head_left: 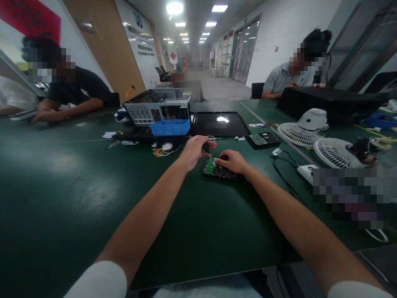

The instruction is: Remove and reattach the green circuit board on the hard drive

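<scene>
A black device with a green circuit board (210, 166) lies flat on the green table (77, 198), in front of me. My left hand (196, 152) is above its upper left edge, fingers closed around a dark, upright tool (206, 147) that looks like a screwdriver handle; its tip is hidden. My right hand (232, 161) rests on the upper right part of the device, fingers bent over its edge and touching it. Whether something small is between those fingers is too small to tell.
Behind stand an open metal computer case (158, 111), a blue tray (170, 128) and a black panel (218, 124). Right are another circuit-board device (263, 140), white fan parts (302, 133), a power strip (307, 173) and cables. Two people sit across, another at far left.
</scene>
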A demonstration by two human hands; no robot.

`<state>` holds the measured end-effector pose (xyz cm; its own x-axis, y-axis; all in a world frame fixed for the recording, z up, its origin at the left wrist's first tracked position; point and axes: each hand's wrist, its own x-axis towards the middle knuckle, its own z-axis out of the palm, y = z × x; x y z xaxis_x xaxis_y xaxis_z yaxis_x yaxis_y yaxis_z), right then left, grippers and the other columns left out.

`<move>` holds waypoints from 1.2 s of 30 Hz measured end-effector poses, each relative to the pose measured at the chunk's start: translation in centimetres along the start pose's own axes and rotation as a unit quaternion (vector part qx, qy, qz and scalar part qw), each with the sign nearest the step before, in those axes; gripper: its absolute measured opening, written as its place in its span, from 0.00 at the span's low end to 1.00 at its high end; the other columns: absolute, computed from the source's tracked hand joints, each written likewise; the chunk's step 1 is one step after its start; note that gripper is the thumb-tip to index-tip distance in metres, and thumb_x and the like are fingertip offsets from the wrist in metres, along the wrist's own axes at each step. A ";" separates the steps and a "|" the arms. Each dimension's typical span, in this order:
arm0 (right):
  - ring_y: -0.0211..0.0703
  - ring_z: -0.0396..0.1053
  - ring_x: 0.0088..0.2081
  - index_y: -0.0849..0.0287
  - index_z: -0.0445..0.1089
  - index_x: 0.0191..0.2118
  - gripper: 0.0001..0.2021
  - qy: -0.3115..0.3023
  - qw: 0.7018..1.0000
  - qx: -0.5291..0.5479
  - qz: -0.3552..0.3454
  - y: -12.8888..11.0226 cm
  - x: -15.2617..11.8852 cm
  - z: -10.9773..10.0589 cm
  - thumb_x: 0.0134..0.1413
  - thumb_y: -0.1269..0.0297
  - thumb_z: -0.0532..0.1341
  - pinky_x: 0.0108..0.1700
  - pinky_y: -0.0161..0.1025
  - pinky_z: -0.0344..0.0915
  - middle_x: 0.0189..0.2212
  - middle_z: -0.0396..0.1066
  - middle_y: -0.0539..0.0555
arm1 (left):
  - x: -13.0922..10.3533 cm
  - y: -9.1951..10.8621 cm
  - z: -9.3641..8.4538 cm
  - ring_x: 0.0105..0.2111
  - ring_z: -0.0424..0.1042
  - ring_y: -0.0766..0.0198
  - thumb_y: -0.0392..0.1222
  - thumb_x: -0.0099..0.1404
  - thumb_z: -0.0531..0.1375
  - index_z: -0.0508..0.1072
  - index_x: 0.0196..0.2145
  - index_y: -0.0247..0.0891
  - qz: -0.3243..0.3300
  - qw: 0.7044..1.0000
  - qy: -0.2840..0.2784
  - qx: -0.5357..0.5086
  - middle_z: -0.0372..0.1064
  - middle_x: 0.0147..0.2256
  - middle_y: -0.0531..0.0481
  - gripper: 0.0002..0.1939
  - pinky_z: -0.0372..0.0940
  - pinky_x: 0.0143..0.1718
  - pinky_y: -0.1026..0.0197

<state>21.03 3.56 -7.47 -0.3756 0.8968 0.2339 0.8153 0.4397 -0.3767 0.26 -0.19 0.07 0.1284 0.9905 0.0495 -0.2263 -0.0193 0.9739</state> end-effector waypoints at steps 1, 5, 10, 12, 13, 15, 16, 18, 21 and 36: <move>0.45 0.72 0.39 0.55 0.77 0.40 0.20 0.001 1.000 0.000 0.001 0.0 0.0 0.0 0.60 0.42 0.63 0.37 0.37 0.61 0.39 0.78 0.55 | 0.0 0.0 0.0 0.41 0.77 0.55 0.46 0.63 0.62 0.72 0.41 0.35 0.000 1.000 -0.004 -0.004 0.78 0.41 0.38 0.13 0.70 0.30 0.61; 0.45 0.72 0.39 0.55 0.78 0.40 0.20 -0.003 1.000 0.003 0.005 0.0 0.0 0.0 0.60 0.42 0.63 0.37 0.37 0.60 0.39 0.78 0.55 | 0.0 -0.1 -0.1 0.42 0.75 0.56 0.48 0.62 0.63 0.75 0.38 0.35 0.018 1.000 -0.024 0.009 0.76 0.43 0.40 0.13 0.70 0.30 0.61; 0.45 0.72 0.38 0.55 0.78 0.40 0.20 -0.001 1.000 0.001 0.000 0.2 0.0 0.1 0.61 0.42 0.63 0.37 0.37 0.60 0.39 0.78 0.55 | 0.2 -0.3 -0.3 0.39 0.71 0.60 0.49 0.61 0.64 0.79 0.37 0.36 0.041 0.998 -0.010 0.041 0.73 0.44 0.43 0.14 0.67 0.27 0.65; 0.45 0.72 0.38 0.55 0.78 0.40 0.20 -0.001 1.000 0.000 -0.001 0.2 0.1 0.1 0.60 0.42 0.63 0.37 0.37 0.60 0.39 0.78 0.55 | 0.2 -0.3 -0.4 0.38 0.71 0.61 0.50 0.61 0.63 0.79 0.38 0.37 0.042 0.998 -0.013 0.041 0.73 0.43 0.44 0.14 0.67 0.26 0.65; 0.46 0.72 0.38 0.55 0.78 0.40 0.20 -0.001 1.000 0.001 -0.001 0.3 0.1 0.1 0.60 0.41 0.62 0.37 0.37 0.60 0.39 0.78 0.55 | 0.2 -0.3 -0.4 0.38 0.71 0.61 0.50 0.62 0.63 0.79 0.39 0.36 0.041 0.998 -0.018 0.040 0.73 0.42 0.44 0.14 0.66 0.26 0.65; 0.46 0.72 0.38 0.55 0.78 0.40 0.20 -0.001 1.000 0.003 -0.003 0.3 0.1 0.1 0.60 0.41 0.62 0.37 0.37 0.60 0.39 0.78 0.55 | 0.1 -0.2 -0.4 0.38 0.72 0.60 0.50 0.62 0.63 0.78 0.40 0.36 0.037 0.998 -0.029 0.036 0.73 0.39 0.44 0.15 0.66 0.26 0.65; 0.46 0.72 0.38 0.55 0.78 0.40 0.20 0.000 1.000 0.003 -0.004 0.3 0.1 0.1 0.61 0.42 0.62 0.37 0.37 0.60 0.39 0.78 0.55 | 0.1 -0.2 -0.4 0.38 0.73 0.60 0.50 0.63 0.63 0.78 0.41 0.36 0.033 0.998 -0.035 0.033 0.73 0.39 0.44 0.15 0.66 0.26 0.65; 0.46 0.72 0.38 0.54 0.78 0.40 0.20 0.000 1.000 0.002 -0.004 0.3 0.1 0.1 0.61 0.42 0.62 0.37 0.37 0.60 0.39 0.78 0.55 | -0.1 -0.1 -0.2 0.39 0.74 0.59 0.51 0.63 0.63 0.77 0.41 0.36 0.024 0.999 -0.042 0.025 0.75 0.39 0.43 0.16 0.67 0.27 0.64; 0.45 0.72 0.38 0.55 0.78 0.40 0.21 -0.003 1.000 -0.003 -0.003 0.2 0.1 0.2 0.61 0.41 0.62 0.36 0.37 0.60 0.38 0.78 0.55 | -0.3 0.0 0.0 0.40 0.76 0.57 0.49 0.63 0.64 0.74 0.41 0.35 0.011 0.999 -0.041 0.019 0.76 0.40 0.40 0.15 0.67 0.27 0.64; 0.46 0.72 0.39 0.54 0.78 0.40 0.20 -0.008 1.000 0.000 0.005 0.0 0.0 0.0 0.61 0.42 0.62 0.37 0.37 0.60 0.39 0.78 0.55 | 0.0 0.2 -0.1 0.39 0.73 0.59 0.44 0.59 0.62 0.77 0.34 0.34 0.031 0.998 0.006 0.047 0.75 0.42 0.42 0.10 0.68 0.29 0.64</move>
<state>21.07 3.56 -7.45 -0.3750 0.9017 0.2152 0.8187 0.4310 -0.3795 0.09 -0.15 0.24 0.1051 0.9887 0.1072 -0.1414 -0.0919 0.9857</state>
